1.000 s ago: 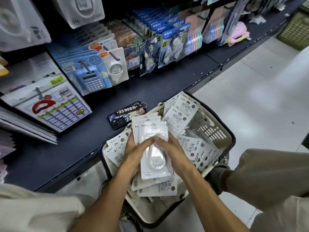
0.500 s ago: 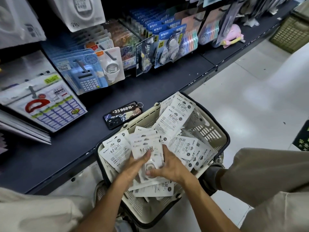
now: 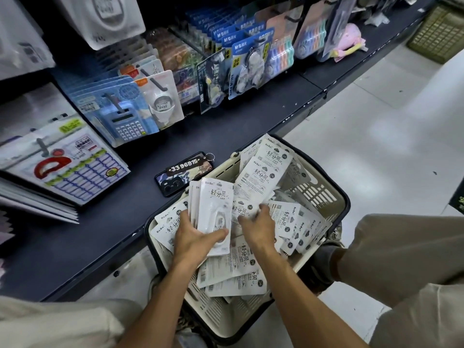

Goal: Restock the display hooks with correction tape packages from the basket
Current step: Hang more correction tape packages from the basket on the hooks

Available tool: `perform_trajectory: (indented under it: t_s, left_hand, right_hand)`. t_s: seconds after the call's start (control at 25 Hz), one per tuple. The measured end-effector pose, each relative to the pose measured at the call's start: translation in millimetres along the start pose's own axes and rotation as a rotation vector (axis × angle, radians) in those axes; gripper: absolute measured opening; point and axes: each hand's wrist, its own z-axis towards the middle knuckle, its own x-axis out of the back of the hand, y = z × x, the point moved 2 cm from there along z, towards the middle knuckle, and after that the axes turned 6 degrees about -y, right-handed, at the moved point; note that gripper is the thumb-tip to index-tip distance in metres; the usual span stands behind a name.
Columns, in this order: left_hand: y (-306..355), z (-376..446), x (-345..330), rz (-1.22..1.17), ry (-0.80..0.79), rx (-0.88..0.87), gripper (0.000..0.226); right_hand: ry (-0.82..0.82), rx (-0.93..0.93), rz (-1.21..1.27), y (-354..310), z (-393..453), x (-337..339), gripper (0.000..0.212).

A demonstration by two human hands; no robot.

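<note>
A cream plastic basket [image 3: 324, 194] with a black rim sits on the floor between my knees, full of loose white correction tape packages [image 3: 263, 169]. My left hand [image 3: 193, 239] grips a fanned stack of these packages [image 3: 214, 209] upright over the basket, thumb across the front one. My right hand [image 3: 256, 227] reaches into the pile just right of the stack, fingers curled down onto a package [image 3: 241, 209]; whether it grips it is unclear. Display hooks [image 3: 155, 80] with hanging stationery stand on the rack beyond.
A dark shelf [image 3: 105, 232] runs along the basket's far side, with a phone and number tag [image 3: 184, 173] lying on it. Calculators [image 3: 123, 119], blue tape packs [image 3: 247, 56] and other carded goods hang above. Pale tiled floor [image 3: 376, 136] lies to the right, another basket [image 3: 442, 33] far right.
My two hands, together on the stack a second ago, have parted. The left now holds the stack alone, fanned upright, and the right has moved right into the loose packages.
</note>
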Motion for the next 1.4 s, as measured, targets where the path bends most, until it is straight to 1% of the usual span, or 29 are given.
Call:
perform_trajectory:
  t_s: [0.04, 0.08, 0.12, 0.16, 0.24, 0.28, 0.32, 0.4, 0.44, 0.48, 0.52, 0.56, 0.6, 0.68, 0.76, 0.8, 0.84, 0.92, 0.96, 1.0, 1.08, 1.16, 1.2, 1.24, 1.28, 1.36, 1.4]
  left_hand:
    - [-1.6, -1.3, 1.8, 0.036, 0.057, 0.005, 0.091]
    - [-2.5, -2.6, 2.6, 0.058, 0.093, 0.011, 0.095]
    - [-2.3, -3.2, 3.2, 0.067, 0.116, 0.012, 0.095]
    - [-0.7, -3.0, 3.6, 0.067, 0.134, -0.002, 0.09]
    - [2.8, -0.2, 3.2, 0.032, 0.139, -0.029, 0.078]
    - [4.6, 2.1, 1.7, -0.013, 0.118, -0.033, 0.078]
    - [6.7, 3.0, 0.2, -0.072, 0.083, -0.028, 0.081]
    - [11.9, 4.9, 0.0, -0.218, 0.006, -0.015, 0.089]
    - [14.1, 5.3, 2.0, -0.297, -0.031, -0.019, 0.09]
    - [17.0, 5.1, 5.1, -0.363, -0.07, -0.032, 0.09]
    - [20.0, 5.0, 7.5, -0.41, -0.112, -0.044, 0.09]
    - [22.2, 4.9, 8.3, -0.434, -0.152, -0.049, 0.091]
    - [24.3, 4.6, 8.5, -0.434, -0.187, -0.053, 0.093]
    - [28.2, 2.6, 5.7, -0.392, -0.253, -0.071, 0.094]
    - [30.0, -1.2, 5.4, -0.402, -0.294, -0.065, 0.096]
    - [30.4, -2.8, 6.1, -0.42, -0.306, -0.052, 0.099]
    - [31.9, -3.4, 7.5, -0.43, -0.325, -0.045, 0.1]
    - [40.1, -7.0, 10.1, -0.437, -0.396, -0.062, 0.094]
    - [45.6, -7.1, 11.0, -0.446, -0.415, -0.074, 0.088]
    - [50.3, -6.7, 11.8, -0.456, -0.405, -0.083, 0.083]
    - [59.9, -8.2, 13.5, -0.484, -0.343, -0.091, 0.079]
    - [74.5, -15.1, 16.4, -0.495, -0.277, -0.108, 0.087]
    - [86.9, -20.7, 21.1, -0.48, -0.244, -0.142, 0.09]
    - [103.0, -27.9, 29.2, -0.458, -0.201, -0.194, 0.089]
    - [122.8, -36.7, 42.0, -0.441, -0.162, -0.267, 0.086]
    - [167.9, -56.2, 73.4, -0.397, -0.13, -0.455, 0.08]
    - [188.5, -67.1, 91.2, -0.363, -0.11, -0.553, 0.081]
  right_hand:
    - [-0.004, -0.018, -0.098, -2.8, 2.8, -2.1, 0.032]
    - [0.015, 0.009, -0.19, -7.4, 3.3, -2.2, 0.014]
    - [0.041, 0.077, -0.227, -13.2, 2.1, 0.2, 0.004]
    - [0.074, 0.167, -0.215, -18.6, 1.7, 4.6, 0.014]
    - [0.113, 0.308, -0.016, -33.5, -1.7, 20.3, 0.026]
    - [0.056, 0.341, 0.125, -40.7, -0.5, 27.9, 0.028]
    - [-0.09, 0.36, 0.24, -48.5, 0.1, 32.7, 0.028]
    - [-0.479, 0.381, 0.339, -59.8, -6.8, 34.7, 0.02]
    - [-0.619, 0.401, 0.35, -60.1, -11.7, 34.0, 0.025]
    - [-0.684, 0.425, 0.351, -57.9, -13.3, 34.4, 0.038]
    - [-0.683, 0.44, 0.354, -55.4, -13.3, 37.0, 0.05]
    - [-0.648, 0.44, 0.371, -51.7, -10.8, 41.0, 0.057]
    - [-0.613, 0.433, 0.391, -49.2, -8.4, 45.8, 0.06]
    - [-0.586, 0.384, 0.424, -44.5, 1.0, 56.4, 0.053]
    - [-0.638, 0.338, 0.324, -38.3, 3.1, 60.8, 0.05]
    - [-0.649, 0.329, 0.234, -34.0, 2.4, 61.0, 0.054]
    - [-0.67, 0.314, 0.198, -30.9, 0.4, 60.0, 0.061]
    - [-0.764, 0.219, 0.3, -25.6, -6.5, 52.6, 0.073]
    - [-0.791, 0.186, 0.335, -25.3, -10.7, 47.4, 0.072]
    - [-0.773, 0.156, 0.335, -28.4, -15.3, 43.3, 0.069]
    - [-0.611, 0.112, 0.316, -41.2, -22.9, 42.7, 0.068]
    - [-0.435, 0.13, 0.366, -59.8, -27.4, 54.6, 0.065]
    - [-0.402, 0.167, 0.39, -72.1, -27.8, 63.3, 0.061]
    - [-0.43, 0.217, 0.434, -87.6, -30.1, 72.4, 0.055]
    - [-0.52, 0.294, 0.51, -107.5, -33.7, 80.5, 0.051]
    - [-0.749, 0.464, 0.676, -150.8, -47.2, 95.2, 0.057]
    - [-0.843, 0.54, 0.717, -171.9, -56.7, 100.2, 0.061]
